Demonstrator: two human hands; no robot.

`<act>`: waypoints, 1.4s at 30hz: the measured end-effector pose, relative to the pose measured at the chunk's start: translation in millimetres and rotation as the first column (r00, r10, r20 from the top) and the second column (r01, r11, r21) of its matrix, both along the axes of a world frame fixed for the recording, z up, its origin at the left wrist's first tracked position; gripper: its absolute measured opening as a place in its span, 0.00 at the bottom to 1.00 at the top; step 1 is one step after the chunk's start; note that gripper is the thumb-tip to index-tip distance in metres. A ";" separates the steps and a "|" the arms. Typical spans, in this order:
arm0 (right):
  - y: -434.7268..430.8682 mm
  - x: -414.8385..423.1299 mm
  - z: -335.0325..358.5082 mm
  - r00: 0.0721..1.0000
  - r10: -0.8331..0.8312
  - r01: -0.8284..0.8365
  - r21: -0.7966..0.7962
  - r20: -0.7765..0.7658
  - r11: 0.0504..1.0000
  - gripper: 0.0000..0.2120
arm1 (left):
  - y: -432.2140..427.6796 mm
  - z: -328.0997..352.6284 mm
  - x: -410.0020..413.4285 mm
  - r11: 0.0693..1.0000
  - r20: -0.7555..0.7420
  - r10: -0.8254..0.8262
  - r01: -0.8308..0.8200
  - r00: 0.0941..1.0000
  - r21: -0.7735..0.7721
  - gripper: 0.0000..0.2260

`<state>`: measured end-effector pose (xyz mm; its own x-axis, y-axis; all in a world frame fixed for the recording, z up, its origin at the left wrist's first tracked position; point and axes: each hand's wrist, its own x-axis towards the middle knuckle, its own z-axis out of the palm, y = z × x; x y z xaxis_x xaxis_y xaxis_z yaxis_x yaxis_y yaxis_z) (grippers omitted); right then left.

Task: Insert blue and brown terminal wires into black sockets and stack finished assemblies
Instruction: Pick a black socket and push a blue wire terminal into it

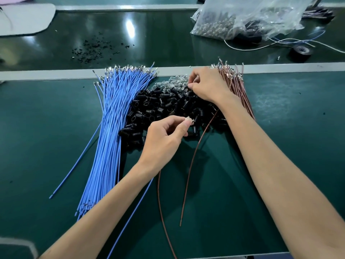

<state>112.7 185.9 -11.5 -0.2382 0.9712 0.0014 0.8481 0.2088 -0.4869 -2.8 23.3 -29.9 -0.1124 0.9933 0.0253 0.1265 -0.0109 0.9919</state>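
While the left grip [164, 139] pinches the silver terminal tips [188, 119] of what look like one thin blue wire [130, 217] and one thin brown wire [161, 208], both tails trail back under its wrist toward the person, probably to keep the ends level and ready for a socket. Beyond it, the right grip [209, 85] curls its fingertips onto a small dark piece at the far edge of the heap of short black tubular sockets [160, 107]; I judge it is picking one out, though what it holds is too small to make out. That heap lies loose on the green tabletop [46, 137] between the two grips, so either can reach it. Left of the left grip fans the bundle of blue terminal wires [112, 118], and just right of the right grip lies the bundle of brown terminal wires [238, 83]. Well beyond the right grip, a crumpled clear plastic bag [248, 14] holds small clear bulbs and some dark parts. I see no stack of finished assemblies.
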 end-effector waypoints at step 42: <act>-109.3 31.1 -7.0 0.615 0.245 -0.273 0.089 -0.750 0.958 0.09 | 3.5 14.0 -12.8 0.997 0.084 -0.001 0.008 0.996 -0.083 0.06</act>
